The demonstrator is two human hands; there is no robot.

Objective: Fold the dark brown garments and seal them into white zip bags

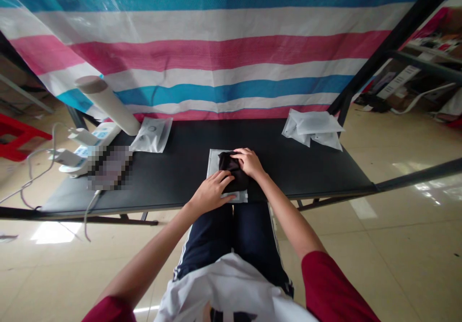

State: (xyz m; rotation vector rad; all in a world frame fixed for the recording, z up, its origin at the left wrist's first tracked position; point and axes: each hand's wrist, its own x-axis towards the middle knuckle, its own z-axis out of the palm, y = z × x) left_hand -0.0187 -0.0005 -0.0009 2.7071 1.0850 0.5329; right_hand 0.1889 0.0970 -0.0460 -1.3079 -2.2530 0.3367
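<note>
Hands first, low in the middle of the frame: the left hand (211, 193) lies flat, fingers together and stretched out, pressing on the near edge of a dark folded cloth (234, 175). Right beside it, the right hand (250, 162) curls over the top of that cloth, fingers bent and closed on the fabric (thumb side hidden, so how firm the pinch is I cannot tell). Both hands touch the cloth, which sits on a pale flat plastic bag (215, 165) at the front edge of the black table (180, 168), just above the person's knees in dark trousers with white side stripes.

Moving further back on the table now. Left of centre, a clear packet (151, 134) lies flat, well apart from the hands. Just left of it, a cardboard tube (108, 103) leans, tilted up toward the upper left of the frame. At the table's left end sits a white device (84, 151) with a grey cable looping off the edge; part of that corner is blurred out. Over on the right, near the back edge, a small stack of white bags (314, 128) is piled loosely.

Behind it all hangs a striped tarp (224, 47) in pink, white and blue, filling the upper frame, with a black metal frame (393, 40) slanting up at the right.
</note>
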